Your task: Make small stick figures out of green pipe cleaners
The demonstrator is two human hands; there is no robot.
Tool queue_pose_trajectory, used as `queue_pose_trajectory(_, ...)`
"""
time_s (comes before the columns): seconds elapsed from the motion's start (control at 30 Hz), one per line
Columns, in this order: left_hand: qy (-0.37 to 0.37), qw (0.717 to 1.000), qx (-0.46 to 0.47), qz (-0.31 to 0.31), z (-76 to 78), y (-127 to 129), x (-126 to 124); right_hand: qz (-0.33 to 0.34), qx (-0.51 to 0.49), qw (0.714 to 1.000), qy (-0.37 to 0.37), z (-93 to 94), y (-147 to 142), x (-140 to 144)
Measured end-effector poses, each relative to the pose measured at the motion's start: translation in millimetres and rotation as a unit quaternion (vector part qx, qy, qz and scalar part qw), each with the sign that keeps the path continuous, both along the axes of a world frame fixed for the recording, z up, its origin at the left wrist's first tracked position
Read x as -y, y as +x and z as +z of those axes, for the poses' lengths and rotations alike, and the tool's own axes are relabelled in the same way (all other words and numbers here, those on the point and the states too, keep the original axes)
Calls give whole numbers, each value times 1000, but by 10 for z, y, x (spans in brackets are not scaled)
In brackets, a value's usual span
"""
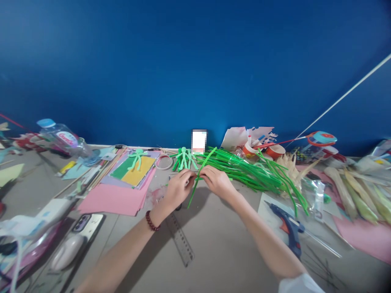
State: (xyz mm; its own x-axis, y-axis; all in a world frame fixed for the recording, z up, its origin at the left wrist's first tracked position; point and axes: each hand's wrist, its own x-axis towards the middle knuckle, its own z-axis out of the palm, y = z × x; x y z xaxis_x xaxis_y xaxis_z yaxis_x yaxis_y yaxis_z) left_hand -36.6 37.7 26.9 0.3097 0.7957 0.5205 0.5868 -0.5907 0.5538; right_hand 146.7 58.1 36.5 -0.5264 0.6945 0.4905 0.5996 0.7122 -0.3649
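Between my hands, a bright green pipe cleaner [192, 196] stands at a slant, its upper end bent to the right and its lower end hanging over the table. My left hand [179, 186] pinches it near the middle from the left. From the other side, my right hand [218, 181] closes its fingers on the same spot, close to the left fingertips. The exact contact is partly hidden by the fingers. Just beyond lie small light green pipe-cleaner figures [184, 158] and a bundle of green pipe cleaners [252, 171].
To the left are pink paper [114, 200], another green figure [136, 158], a roll of tape [164, 162], a plastic bottle [64, 136] and a phone [91, 224]. A ruler [181, 239] lies between my forearms. Rightward are a glue gun [287, 226] and paper cups [275, 151]. A blue wall [195, 69] stands behind.
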Motion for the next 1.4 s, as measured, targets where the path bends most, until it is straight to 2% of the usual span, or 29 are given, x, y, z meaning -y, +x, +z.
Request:
queue_pose_trajectory(0.17,-62,995,83,9,21,32,23,19,-37,999,-15,18,15,-1)
queue_pose_trajectory(0.27,-62,994,93,-7,36,37,37,19,-51,999,-4,11,21,-1)
queue_pose_trajectory(0.5,-23,999,40,1,25,13,53,-11,-38,999,3,2,5,25)
queue_pose_trajectory(0.63,7,1000,8,17,18,22,56,1,-20,999,30,9,10,24)
queue_pose_trajectory(0.87,18,1000,1,15,25,28,62,-15,-4,1000,16,33,25,20)
queue_pose_trajectory(1.0,-50,996,75,14,60,38,52,-44,-11,999,2,17,9,31)
queue_pose_trajectory(1.2,-181,963,200,7,43,37,-32,-66,-55,995,-40,-3,-12,46)
queue_pose_trajectory(1.3,-208,952,226,1,11,36,-60,-68,-36,997,-28,13,-10,47)
queue_pose_trajectory(1.4,-202,950,239,9,-2,39,-63,-61,-24,998,-10,23,-12,47)
